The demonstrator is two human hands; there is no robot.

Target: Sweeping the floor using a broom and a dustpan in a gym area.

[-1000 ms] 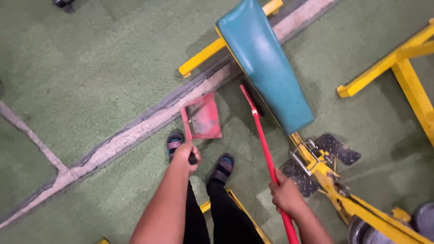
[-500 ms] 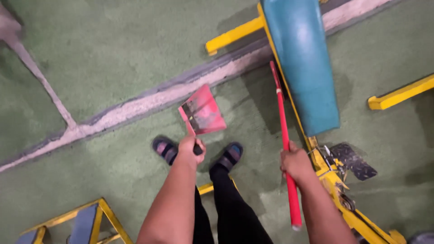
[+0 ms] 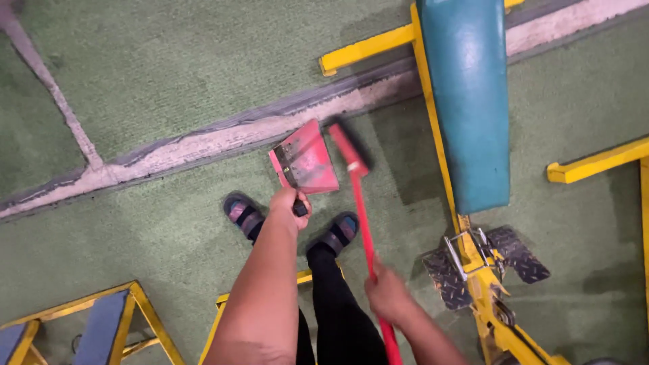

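My left hand grips the black handle of a red dustpan, which lies low over the green floor in front of my sandalled feet. My right hand is closed around the red handle of a broom. The broom's red head rests right beside the dustpan's right edge, touching or nearly touching it.
A teal padded bench on a yellow frame stands to the right, with metal foot plates below it. A worn grey-white strip crosses the floor. More yellow frames with blue pads sit at the lower left.
The broom has swung left from beside the bench, so its head now sits against the dustpan. My right hand moved left and lower. The dustpan hardly moved.
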